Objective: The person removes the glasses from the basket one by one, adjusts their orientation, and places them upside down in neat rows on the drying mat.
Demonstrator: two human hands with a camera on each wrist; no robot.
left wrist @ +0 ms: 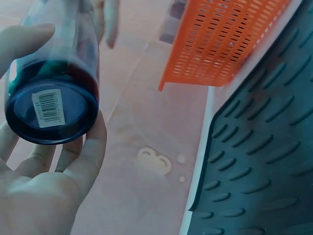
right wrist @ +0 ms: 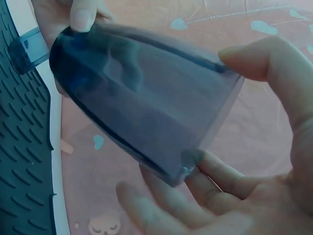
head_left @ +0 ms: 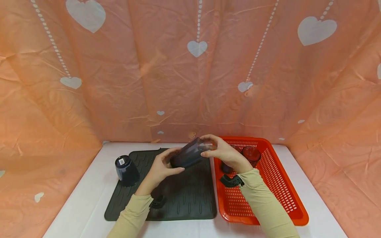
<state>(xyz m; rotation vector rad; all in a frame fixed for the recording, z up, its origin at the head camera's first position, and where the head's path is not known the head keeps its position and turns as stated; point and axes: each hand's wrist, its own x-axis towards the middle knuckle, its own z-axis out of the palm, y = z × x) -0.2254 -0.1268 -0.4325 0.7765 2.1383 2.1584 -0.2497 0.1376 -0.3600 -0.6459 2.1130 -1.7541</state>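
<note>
Two hands hold one tumbler between them: we see the left hand (head_left: 160, 170) curled round its base and the right hand (head_left: 224, 152) pinching its rim. The tumbler (head_left: 189, 154) is tilted above the mat, a smooth, see-through, blue-violet piece, tapering to a base with one barcode label (left wrist: 48, 108). A second dark tumbler (head_left: 128, 171) stands upside down at the mat's left edge. We count one mat (head_left: 190, 198), dark, with raised oval ridges, and one orange-red basket (head_left: 300, 216) of slotted plastic, both on the white desk (head_left: 80, 208). In the basket we make out one red glass (head_left: 251, 154) clearly; others lie partly behind the right hand, so we cannot count them. A creased orange curtain (head_left: 160, 72) bears pale hearts.
</note>
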